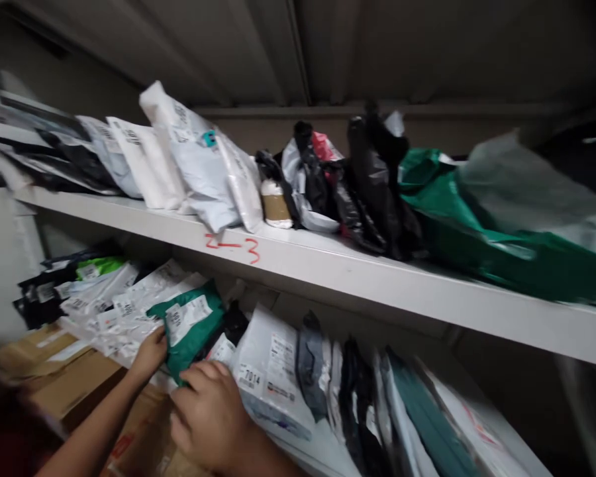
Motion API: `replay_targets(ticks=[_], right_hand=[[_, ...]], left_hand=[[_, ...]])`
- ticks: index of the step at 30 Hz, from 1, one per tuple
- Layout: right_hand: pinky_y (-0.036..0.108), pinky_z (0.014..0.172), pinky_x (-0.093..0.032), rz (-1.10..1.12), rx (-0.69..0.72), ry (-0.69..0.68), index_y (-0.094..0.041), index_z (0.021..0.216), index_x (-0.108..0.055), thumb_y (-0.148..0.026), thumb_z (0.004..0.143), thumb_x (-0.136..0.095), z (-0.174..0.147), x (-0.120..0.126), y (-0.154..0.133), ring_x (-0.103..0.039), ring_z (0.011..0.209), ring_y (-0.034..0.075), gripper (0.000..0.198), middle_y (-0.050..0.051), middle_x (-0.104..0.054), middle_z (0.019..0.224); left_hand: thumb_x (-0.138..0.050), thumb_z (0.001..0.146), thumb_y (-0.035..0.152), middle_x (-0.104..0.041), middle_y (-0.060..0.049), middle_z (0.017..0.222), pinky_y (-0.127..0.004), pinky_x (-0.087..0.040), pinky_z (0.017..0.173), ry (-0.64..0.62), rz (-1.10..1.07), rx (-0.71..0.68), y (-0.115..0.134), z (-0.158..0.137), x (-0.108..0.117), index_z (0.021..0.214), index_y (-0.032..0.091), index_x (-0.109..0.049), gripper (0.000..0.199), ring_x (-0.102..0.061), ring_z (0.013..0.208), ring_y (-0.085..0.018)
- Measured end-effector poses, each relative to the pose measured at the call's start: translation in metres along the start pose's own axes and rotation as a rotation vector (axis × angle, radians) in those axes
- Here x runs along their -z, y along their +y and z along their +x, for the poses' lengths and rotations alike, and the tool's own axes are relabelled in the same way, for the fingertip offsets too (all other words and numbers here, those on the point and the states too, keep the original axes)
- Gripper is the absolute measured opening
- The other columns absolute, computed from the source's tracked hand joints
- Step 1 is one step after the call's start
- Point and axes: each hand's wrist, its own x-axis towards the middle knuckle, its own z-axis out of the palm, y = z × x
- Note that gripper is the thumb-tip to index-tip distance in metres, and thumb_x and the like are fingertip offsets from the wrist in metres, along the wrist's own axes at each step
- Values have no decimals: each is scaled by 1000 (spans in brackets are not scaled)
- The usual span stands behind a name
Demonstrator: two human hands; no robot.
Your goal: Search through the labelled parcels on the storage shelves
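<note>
A green poly mailer [195,334] with a white label leans among the parcels on the lower shelf. My left hand [151,352] is closed on its left edge, the fingertips partly hidden behind it. Close to the mailer's lower corner is my right hand [209,412], its fingers curled; what lies inside them, if anything, is hidden. Just right of that hand stands a white mailer [273,368] with a label reading 7014. A dark parcel [234,322] shows between the green and white mailers.
The upper shelf [298,255], marked 2-3 in red, carries white, black and green bags. Several white mailers [124,308] lie left of my hands. Cardboard boxes [74,391] stand below at left. Upright parcels [362,391] line the lower shelf to the right.
</note>
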Motion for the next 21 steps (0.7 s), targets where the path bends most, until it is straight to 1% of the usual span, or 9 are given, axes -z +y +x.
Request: replay_targets(ticks=[2,4,6,8,10,12,15,18,21], right_hand=[[40,96,-48,-48,-115,-165,-17,99,-61,-34,80,-62,52,-23,-4,-56,109,24,25,7,-65,109],[41,90,-51,-95,-366,-263,-14,111,-57,-29,80,-63,89,-38,-2,-56,112,28,35,12,-63,115],[38,79,-54,-121,-610,-278,-13,116,-54,-20,84,-57,108,-48,6,-61,107,27,33,16,-60,120],[35,73,-53,-122,-733,-248,-14,115,-54,-11,84,-51,112,-51,16,-67,96,25,31,18,-59,123],[35,73,-52,-127,-774,-235,-13,112,-54,-9,82,-51,105,-50,26,-68,91,25,30,18,-61,119],[33,75,-49,-122,-802,-190,-15,106,-56,-9,84,-47,94,-44,36,-68,95,26,25,14,-66,110],[30,72,-44,-81,-864,-36,-18,95,-57,-10,85,-42,80,-37,45,-67,92,24,19,10,-69,97],[29,68,-38,-52,-876,76,-20,85,-54,-12,84,-46,72,-34,49,-65,84,22,12,8,-68,90],[28,67,-37,-58,-768,30,-21,82,-52,-9,78,-49,69,-36,46,-63,83,20,13,5,-67,89]], left_hand=[[-33,60,39,-73,-13,85,-35,-53,81,-21,-36,0,-4,1,-1,73,21,-57,32,-67,86,-28],[-34,64,39,-73,-11,80,-34,-52,78,-35,-52,2,-6,2,-2,69,22,-56,29,-67,83,-27],[-38,66,34,-70,-7,70,-31,-50,69,-43,-50,28,-6,3,-3,64,22,-56,22,-67,77,-26],[-41,67,28,-67,-5,62,-29,-48,62,-44,-46,73,-6,5,-4,64,21,-57,18,-66,68,-24],[-45,73,28,-69,-5,68,-28,-48,65,-13,-41,111,-4,7,-4,74,19,-63,20,-67,70,-22],[-49,79,34,-72,-7,85,-29,-49,78,42,-22,123,-1,5,-5,88,17,-66,25,-68,82,-23],[-55,80,26,-68,-13,104,-33,-45,92,72,39,76,6,-5,-10,103,13,-61,28,-63,101,-27],[-50,78,9,-66,-12,113,-33,-42,97,-54,69,-54,11,-19,-21,121,16,-53,44,-60,108,-24],[-48,76,4,-67,-14,113,-35,-43,96,-195,85,-108,10,-27,-29,129,15,-49,54,-62,105,-26]])
